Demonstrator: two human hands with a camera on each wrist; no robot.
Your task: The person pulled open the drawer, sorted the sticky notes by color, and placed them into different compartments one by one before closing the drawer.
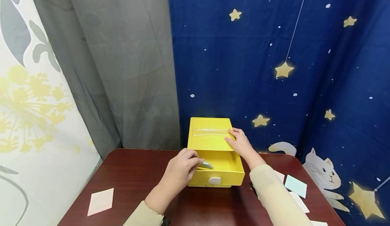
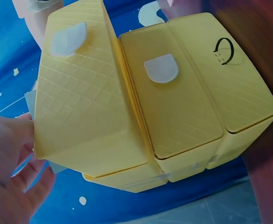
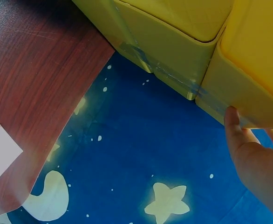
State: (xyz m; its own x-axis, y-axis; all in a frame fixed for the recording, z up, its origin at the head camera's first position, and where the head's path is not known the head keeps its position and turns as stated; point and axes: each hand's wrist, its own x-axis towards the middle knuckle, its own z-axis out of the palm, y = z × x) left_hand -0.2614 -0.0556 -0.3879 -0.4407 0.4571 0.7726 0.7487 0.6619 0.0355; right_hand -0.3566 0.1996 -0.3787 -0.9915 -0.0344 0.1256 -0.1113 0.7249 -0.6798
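Bluish pad [image 1: 206, 165]: pinched by my left hand [image 1: 182, 166], pointing rightward over the yellow drawer [image 1: 226, 177]. Right hand [image 1: 241, 144]: uncurled, touching cabinet [image 1: 210, 124].

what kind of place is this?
Probably a home or staged corner: a starry blue curtain, a dark red-brown table and a small yellow drawer unit.

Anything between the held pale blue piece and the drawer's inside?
Nothing visible: the pale blue piece in the left hand is right at the open drawer. The right hand rests on the yellow box, outside the opening.
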